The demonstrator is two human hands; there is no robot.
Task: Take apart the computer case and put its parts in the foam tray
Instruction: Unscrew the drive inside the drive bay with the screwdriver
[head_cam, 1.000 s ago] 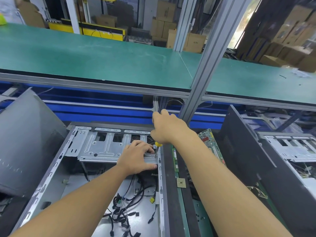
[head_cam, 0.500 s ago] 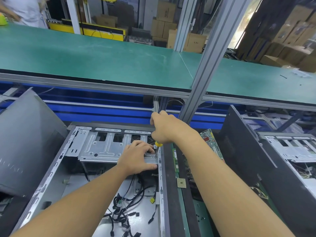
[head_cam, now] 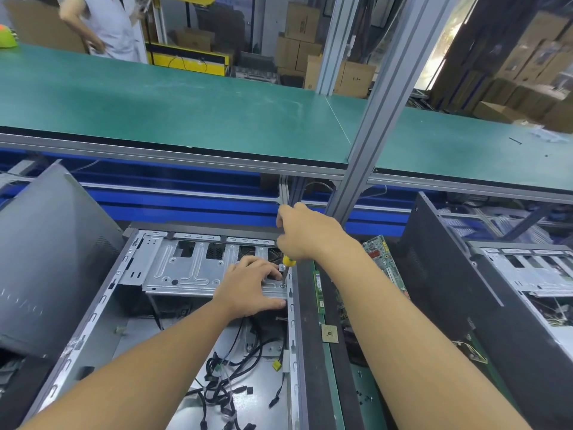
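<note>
Two bare hands at an open computer case [head_cam: 93,321], lying on its side directly beneath them. With the right hand [head_cam: 305,232], grips a screwdriver [head_cam: 288,261] in a closed fist, only the yellow end of the handle showing below the fingers, the tip down at a screw [head_cam: 282,285] on the near right corner of the metal drive cage [head_cam: 186,271]. With the left hand [head_cam: 251,283], presses flat on that same corner of the cage, just beside the screw, fingers spread and nearly straight, thumb along the front edge.

Below the left wrist, inside the case, a tangle of black cables [head_cam: 226,389]. Left of the left forearm, leaning up, a grey side panel [head_cam: 46,259]. Just right of the case, beside the right forearm, a dark strip bearing a memory stick [head_cam: 319,293] and a square processor chip [head_cam: 329,333]. Just right of the right wrist, a green circuit board [head_cam: 379,252] propped on edge. Farther right, a second opened case [head_cam: 527,274]. Above both hands, a green bench shelf [head_cam: 186,103] and an aluminium post [head_cam: 372,119].
</note>
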